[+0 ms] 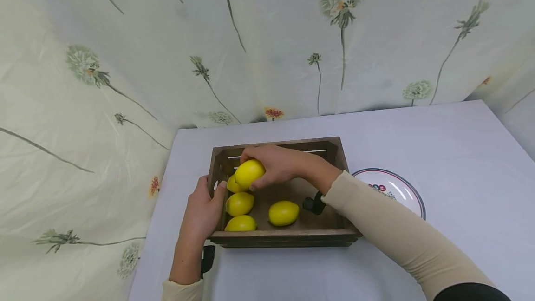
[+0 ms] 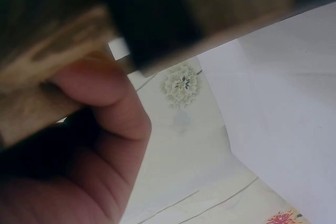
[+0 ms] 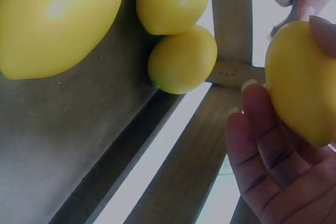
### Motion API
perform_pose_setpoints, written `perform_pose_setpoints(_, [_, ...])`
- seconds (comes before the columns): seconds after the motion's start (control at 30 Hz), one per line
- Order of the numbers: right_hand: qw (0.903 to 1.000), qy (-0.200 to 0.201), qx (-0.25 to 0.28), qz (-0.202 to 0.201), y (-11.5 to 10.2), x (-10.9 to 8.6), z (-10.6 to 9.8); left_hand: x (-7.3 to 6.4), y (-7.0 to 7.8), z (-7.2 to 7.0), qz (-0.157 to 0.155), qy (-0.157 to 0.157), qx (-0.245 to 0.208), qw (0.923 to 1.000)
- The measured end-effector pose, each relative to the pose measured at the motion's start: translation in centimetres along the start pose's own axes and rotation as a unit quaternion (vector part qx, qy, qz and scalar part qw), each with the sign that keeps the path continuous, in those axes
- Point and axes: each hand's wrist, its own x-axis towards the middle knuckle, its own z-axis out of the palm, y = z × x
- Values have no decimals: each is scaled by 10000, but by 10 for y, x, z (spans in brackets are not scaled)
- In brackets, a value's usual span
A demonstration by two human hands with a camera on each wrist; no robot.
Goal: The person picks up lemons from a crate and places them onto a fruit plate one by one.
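Note:
My right hand [image 1: 277, 168] holds a yellow lemon [image 1: 250, 173] between thumb and fingers, over the left part of a brown wooden crate [image 1: 288, 233]. In the right wrist view, the fingers curve around this lemon [image 3: 299, 82]. My left hand [image 1: 205, 208] grips the crate's left side, thumb over the rim. Up close in the left wrist view, a bent digit [image 2: 100, 85] presses against the wooden slat [image 2: 58, 45]. Inside the crate, a lemon [image 1: 239, 204] and another lemon [image 1: 240, 223] line the left wall. One more lemon [image 1: 283, 213] lies nearer the middle.
Partly behind the right forearm [image 1: 376, 217] is a white plate [image 1: 401, 189] with a dark rim line and a printed design, right of the crate. A white cloth [image 1: 459, 161] covers the table. Flower-patterned curtains [image 1: 271, 36] hang behind and to the left.

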Motion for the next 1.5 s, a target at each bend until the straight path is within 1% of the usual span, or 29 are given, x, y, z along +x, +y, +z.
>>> perform_pose_setpoints(0.43, [10000,47,-60,7,0,0,-1,0,1,-1,49,-5,45,10000])
perform_pose_setpoints(0.7, [9999,36,-119,-5,1,0,-2,0,1,-2,-5,-23,20,10000])
perform_pose_setpoints(0.9, [9997,-3,-225,125,1,0,-1,1,0,-1,-80,-54,9,10000])
perform_pose_setpoints(1.13, [9992,-89,-237,317,2,0,-1,0,0,-1,-82,-56,-1,10000])
perform_pose_setpoints(1.5, [9992,-111,-180,327,1,-2,-2,-1,2,-1,-81,-54,-34,9999])
